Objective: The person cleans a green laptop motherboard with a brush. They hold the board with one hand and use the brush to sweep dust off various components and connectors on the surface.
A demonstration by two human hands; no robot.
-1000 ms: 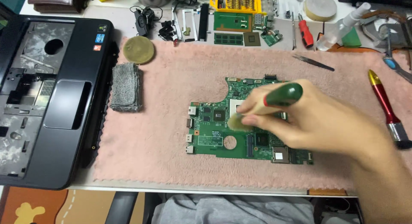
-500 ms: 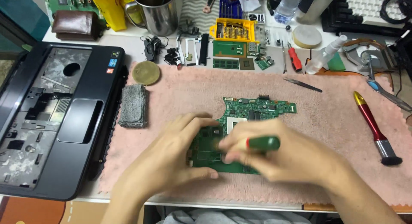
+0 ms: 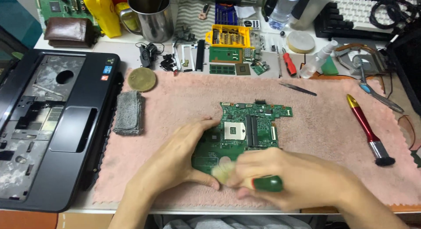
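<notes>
Bench (image 3: 109, 49) is crowded with tools and parts along the far edge. A pink towel (image 3: 184, 102) covers most of the work area. To its left lies an opened black laptop base (image 3: 52, 128), palm rest up, keyboard bay bare.

The green laptop motherboard (image 3: 245, 128) lies flat near the middle of the towel, toward the near edge, processor socket facing up.

Left hand (image 3: 180, 159) rests on the towel, thumb and fingers clamped on the board's left edge and near-left corner. Right hand (image 3: 298, 181) is clenched around a green-handled brush (image 3: 267, 183); its pale bristles (image 3: 222, 172) touch the board's near edge, just beside the left thumb. The bristles are blurred.

On the towel to the right, well apart from the board, lies a red-and-gold brush (image 3: 366, 128) with dark bristles. A grey folded cloth (image 3: 128, 112) lies at the towel's left edge, with a round brown disc (image 3: 141, 79) just beyond it. Black tweezers (image 3: 297, 88) lie at the towel's far edge. A yellow screwdriver-bit case (image 3: 230, 36) and a steel mug (image 3: 151, 14) stand at the back.
</notes>
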